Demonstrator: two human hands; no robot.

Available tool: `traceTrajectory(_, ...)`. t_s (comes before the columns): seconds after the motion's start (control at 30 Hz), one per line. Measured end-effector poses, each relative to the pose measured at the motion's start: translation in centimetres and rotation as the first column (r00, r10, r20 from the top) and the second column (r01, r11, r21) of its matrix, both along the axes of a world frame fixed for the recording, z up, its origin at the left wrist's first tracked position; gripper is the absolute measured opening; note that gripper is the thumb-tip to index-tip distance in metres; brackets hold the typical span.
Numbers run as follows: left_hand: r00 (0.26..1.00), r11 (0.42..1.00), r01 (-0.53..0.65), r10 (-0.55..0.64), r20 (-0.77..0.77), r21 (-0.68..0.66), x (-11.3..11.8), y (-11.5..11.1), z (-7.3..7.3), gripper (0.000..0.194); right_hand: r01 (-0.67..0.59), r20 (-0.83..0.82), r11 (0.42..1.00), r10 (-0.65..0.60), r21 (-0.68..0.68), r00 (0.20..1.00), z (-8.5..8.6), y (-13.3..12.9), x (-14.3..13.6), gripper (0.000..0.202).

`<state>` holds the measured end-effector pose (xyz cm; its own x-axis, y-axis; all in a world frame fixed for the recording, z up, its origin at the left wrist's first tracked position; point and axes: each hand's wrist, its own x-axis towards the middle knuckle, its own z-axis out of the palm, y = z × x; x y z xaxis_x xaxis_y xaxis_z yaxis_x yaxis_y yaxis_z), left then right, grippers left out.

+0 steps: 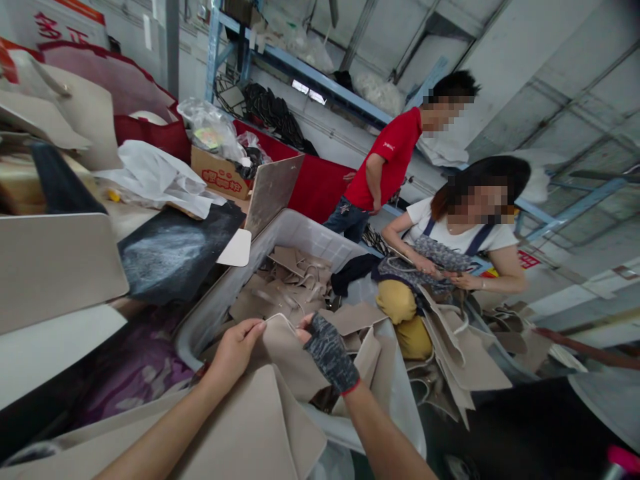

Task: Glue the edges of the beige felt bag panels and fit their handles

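Observation:
A beige leather-like panel with a pale edge is held up between my two hands. My left hand, bare, pinches its upper left corner between thumb and fingers. On the other side my right hand, in a dark grey fingerless glove with a red cuff, grips the upper right edge. Below and nearer to me lie larger beige panels, partly under my left forearm. Just beyond my hands a white plastic bin holds a heap of beige pieces with loops or straps.
At the left, stacked boards, a dark sheet and white wrapping lie near a cardboard box. A seated co-worker handles beige pieces at the right. Another person in a red shirt stands behind the bin.

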<state>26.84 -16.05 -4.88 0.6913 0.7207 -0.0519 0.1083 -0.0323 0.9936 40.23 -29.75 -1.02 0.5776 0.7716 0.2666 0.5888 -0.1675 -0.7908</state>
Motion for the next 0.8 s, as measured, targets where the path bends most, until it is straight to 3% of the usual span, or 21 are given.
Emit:
traceTrajectory(0.1, 1.0, 0.997, -0.008, 0.009, 0.016, -0.07, 0.0, -0.1, -0.4, 0.043, 0.003, 0.23, 0.995, -0.027, 0.104, 0.973, -0.5, -0.3, -0.9, 0.014)
traceTrajectory(0.27, 0.999, 0.984, -0.019, 0.027, 0.042, -0.177, 0.0, -0.4, -0.6, 0.046, -0.016, 0.561, 0.977, -0.109, 0.213, 0.821, -1.2, -0.6, -1.5, 0.015)
traceTrajectory(0.43, 0.997, 0.959, -0.01, 0.033, 0.076, -0.283, -0.1, -0.9, 0.0, 0.046, 0.021, 0.679, 0.966, -0.197, 0.257, 0.707, -1.5, -0.3, -2.1, 0.014)
traceTrajectory(0.63, 0.992, 0.874, 0.003, 0.059, 0.111, -0.486, -0.2, -1.4, 1.0, 0.051, 0.131, 0.833, 0.963, -0.271, 0.238, 0.482, -1.9, -0.1, -2.8, 0.022)
traceTrajectory(0.8, 0.988, 0.825, 0.038, 0.054, 0.147, -0.564, -0.4, -1.7, 2.1, 0.05, 0.121, 0.83, 0.962, -0.274, 0.246, 0.486, -2.6, -0.2, -2.7, 0.025)
